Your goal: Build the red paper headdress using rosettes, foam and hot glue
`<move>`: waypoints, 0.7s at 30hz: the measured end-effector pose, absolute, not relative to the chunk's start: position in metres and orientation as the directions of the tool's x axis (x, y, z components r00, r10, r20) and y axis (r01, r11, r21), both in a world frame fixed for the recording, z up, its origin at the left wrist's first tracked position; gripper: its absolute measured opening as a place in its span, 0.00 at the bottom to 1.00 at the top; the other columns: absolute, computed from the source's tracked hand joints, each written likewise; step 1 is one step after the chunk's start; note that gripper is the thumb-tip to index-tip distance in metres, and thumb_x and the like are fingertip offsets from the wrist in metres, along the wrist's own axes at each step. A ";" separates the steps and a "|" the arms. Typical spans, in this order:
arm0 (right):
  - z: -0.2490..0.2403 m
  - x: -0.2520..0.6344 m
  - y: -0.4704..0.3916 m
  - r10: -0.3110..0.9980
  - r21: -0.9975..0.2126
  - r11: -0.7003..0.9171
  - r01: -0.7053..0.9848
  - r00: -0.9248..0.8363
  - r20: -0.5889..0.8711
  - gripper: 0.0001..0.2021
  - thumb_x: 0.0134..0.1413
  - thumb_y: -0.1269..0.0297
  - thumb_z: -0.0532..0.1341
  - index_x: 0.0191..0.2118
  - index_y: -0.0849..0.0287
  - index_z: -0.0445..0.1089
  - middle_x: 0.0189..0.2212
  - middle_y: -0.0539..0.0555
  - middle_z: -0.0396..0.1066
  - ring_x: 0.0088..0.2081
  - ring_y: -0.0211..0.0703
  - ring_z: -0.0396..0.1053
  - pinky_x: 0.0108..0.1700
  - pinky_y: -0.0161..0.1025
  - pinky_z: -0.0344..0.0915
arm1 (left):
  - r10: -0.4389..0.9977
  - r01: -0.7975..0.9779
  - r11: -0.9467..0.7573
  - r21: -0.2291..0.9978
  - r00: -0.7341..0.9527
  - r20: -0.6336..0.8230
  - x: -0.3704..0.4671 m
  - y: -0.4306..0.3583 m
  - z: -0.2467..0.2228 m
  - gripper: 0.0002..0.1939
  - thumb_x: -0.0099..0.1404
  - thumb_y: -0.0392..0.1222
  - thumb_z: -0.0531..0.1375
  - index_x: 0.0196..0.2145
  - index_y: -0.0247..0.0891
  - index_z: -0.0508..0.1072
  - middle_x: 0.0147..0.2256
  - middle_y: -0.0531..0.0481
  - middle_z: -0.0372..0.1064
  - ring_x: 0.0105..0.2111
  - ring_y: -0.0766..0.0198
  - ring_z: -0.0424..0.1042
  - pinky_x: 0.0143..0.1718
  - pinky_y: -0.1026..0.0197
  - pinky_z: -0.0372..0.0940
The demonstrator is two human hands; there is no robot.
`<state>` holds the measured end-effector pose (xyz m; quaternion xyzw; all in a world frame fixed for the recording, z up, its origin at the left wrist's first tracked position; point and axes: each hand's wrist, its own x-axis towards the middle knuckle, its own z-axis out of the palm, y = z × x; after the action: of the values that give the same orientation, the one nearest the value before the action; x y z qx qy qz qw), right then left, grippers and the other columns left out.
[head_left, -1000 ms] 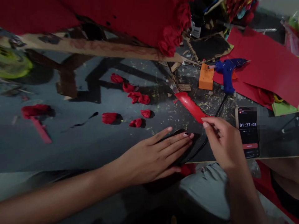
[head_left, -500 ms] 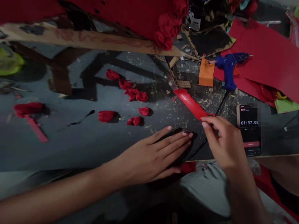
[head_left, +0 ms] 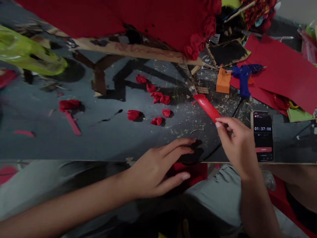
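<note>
My right hand (head_left: 236, 143) pinches the lower end of a red utility knife (head_left: 206, 106), which lies aslant on the dark table with its notched side facing down-left. Its pale blade end points up-left, toward cardboard scraps. My left hand (head_left: 164, 165) is at the table's front edge, fingers apart and nothing in its grasp. Beyond that hand lie several crumpled red paper flowers (head_left: 133, 115). A black cord runs between my hands, partly hidden by the right one, to a blue hot glue gun (head_left: 244, 77).
Right of my right hand lies a phone (head_left: 263, 135) showing a timer. Red paper sheets (head_left: 284, 69) and an orange piece (head_left: 223, 81) surround the glue gun. A large red structure (head_left: 99, 16) with a cardboard edge overhangs the back. A yellow-green object (head_left: 29, 53) stands at left.
My left hand has drawn back toward the table edge, with its thumb spread away from the fingers. The view has shifted left; my right hand keeps hold of the utility knife.
</note>
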<state>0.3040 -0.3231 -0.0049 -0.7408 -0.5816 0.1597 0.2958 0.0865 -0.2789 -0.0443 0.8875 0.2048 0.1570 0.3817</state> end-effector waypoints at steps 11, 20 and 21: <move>-0.005 0.298 -0.315 0.954 -0.622 -0.160 0.767 0.282 0.103 0.09 0.57 0.66 0.55 0.37 0.59 0.73 0.30 0.51 0.73 0.29 0.35 0.67 0.34 0.33 0.62 | 0.643 0.357 -0.436 0.826 0.766 0.009 0.096 -0.263 -0.032 0.14 0.66 0.51 0.49 0.39 0.37 0.63 0.42 0.42 0.64 0.46 0.55 0.66 0.44 0.55 0.66; -0.003 0.291 -0.307 0.956 -0.624 -0.121 0.772 0.260 0.135 0.09 0.56 0.66 0.55 0.37 0.58 0.73 0.31 0.52 0.74 0.30 0.37 0.69 0.35 0.35 0.63 | 0.638 0.628 -0.343 0.698 0.702 -0.318 0.112 -0.242 0.002 0.16 0.65 0.50 0.39 0.32 0.39 0.58 0.31 0.48 0.64 0.29 0.61 0.65 0.32 0.57 0.58; -0.003 0.290 -0.306 0.957 -0.623 -0.121 0.773 0.258 0.135 0.09 0.56 0.65 0.55 0.37 0.58 0.73 0.31 0.52 0.74 0.30 0.37 0.69 0.35 0.35 0.63 | 0.643 0.637 -0.333 0.696 0.693 -0.326 0.113 -0.239 0.004 0.16 0.65 0.50 0.39 0.31 0.39 0.58 0.30 0.47 0.64 0.29 0.60 0.65 0.32 0.57 0.58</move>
<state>0.2905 -0.3062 -0.0026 -0.7331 -0.5897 0.1517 0.3031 0.1128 -0.2394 0.0038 0.8164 0.3917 0.0036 0.4242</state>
